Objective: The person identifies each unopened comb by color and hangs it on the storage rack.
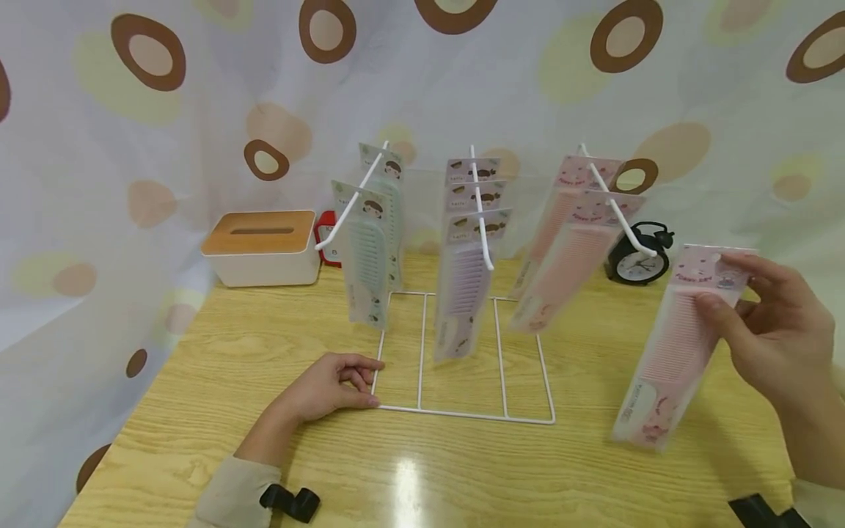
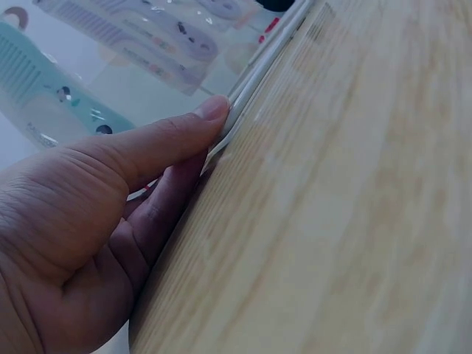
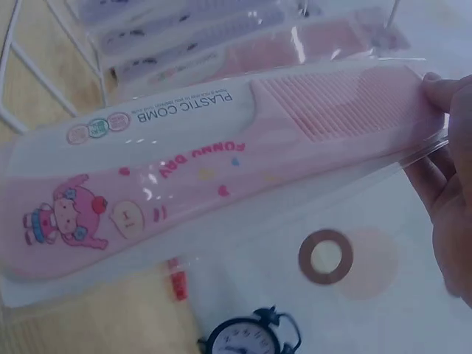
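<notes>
My right hand [image 1: 782, 330] pinches a packaged pink comb [image 1: 680, 345] by its top between thumb and fingers, to the right of a white wire rack [image 1: 462, 416]. The right wrist view reads "PLASTIC COMB" on this pack, which tilts in the air. At the rack's near left corner, my left hand [image 1: 330, 385] grips the base wire; its thumb [image 2: 173, 144] lies along the wire in the left wrist view. On the rack's three prongs hang two green combs [image 1: 366, 253], three purple combs [image 1: 462, 293] and two pink combs [image 1: 571, 268], all packaged.
A white tissue box [image 1: 267, 270] with a wooden lid stands at the back left. Behind the green combs, a red clock [image 1: 328, 253] shows partly. A black alarm clock [image 1: 637, 265] is at the back right. Patterned cloth [image 1: 218, 147] hangs behind the wooden table [image 1: 218, 352].
</notes>
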A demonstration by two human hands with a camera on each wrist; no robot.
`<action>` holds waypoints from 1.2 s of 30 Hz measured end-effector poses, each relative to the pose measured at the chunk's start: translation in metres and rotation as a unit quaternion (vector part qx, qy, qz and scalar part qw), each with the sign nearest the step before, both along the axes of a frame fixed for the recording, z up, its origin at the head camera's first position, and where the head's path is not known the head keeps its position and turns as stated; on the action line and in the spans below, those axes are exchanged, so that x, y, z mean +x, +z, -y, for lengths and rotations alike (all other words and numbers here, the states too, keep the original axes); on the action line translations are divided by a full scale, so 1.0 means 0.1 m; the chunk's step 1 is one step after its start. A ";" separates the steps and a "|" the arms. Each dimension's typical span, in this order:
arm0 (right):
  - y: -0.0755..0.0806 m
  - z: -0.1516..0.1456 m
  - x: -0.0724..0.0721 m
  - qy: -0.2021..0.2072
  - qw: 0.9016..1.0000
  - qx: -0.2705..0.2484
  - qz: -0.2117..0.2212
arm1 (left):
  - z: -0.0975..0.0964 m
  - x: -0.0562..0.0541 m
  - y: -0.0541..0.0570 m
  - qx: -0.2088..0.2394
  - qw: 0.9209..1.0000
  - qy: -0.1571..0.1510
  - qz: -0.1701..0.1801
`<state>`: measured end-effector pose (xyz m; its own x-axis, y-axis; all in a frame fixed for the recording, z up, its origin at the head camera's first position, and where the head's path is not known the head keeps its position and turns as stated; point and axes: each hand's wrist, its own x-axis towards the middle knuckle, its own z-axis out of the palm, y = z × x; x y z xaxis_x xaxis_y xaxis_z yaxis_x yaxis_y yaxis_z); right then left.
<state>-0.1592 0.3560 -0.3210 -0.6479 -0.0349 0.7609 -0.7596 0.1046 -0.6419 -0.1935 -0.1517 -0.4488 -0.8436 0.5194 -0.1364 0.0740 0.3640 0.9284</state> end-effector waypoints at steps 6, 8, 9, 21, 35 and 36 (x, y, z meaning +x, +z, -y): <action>0.32 0.49 0.19 0.132 0.987 -0.034 -0.079 | 0.01 0.00 -0.02 0.001 1.000 -0.001 -0.001; 0.38 0.62 0.22 0.152 0.982 -0.051 -0.099 | 0.00 0.00 -0.01 0.000 1.000 -0.002 -0.003; 0.40 0.67 0.22 0.151 0.981 -0.050 -0.109 | 0.00 0.00 -0.01 -0.001 1.000 -0.002 -0.004; 0.42 0.91 0.12 0.145 0.981 -0.041 -0.118 | 0.01 0.01 0.00 0.005 1.000 -0.002 -0.003; 0.31 0.87 -0.03 0.084 0.995 0.018 -0.055 | 0.00 0.03 0.00 0.017 1.000 0.004 0.006; 0.30 0.85 -0.05 0.077 0.995 0.032 -0.050 | -0.01 0.03 0.00 0.016 1.000 0.003 0.006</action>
<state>-0.1637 0.2712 -0.2912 -0.5524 -0.1781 0.8144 -0.8294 0.0192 -0.5583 -0.1902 -0.1509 -0.4492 -0.8447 0.5193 -0.1301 0.0602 0.3336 0.9408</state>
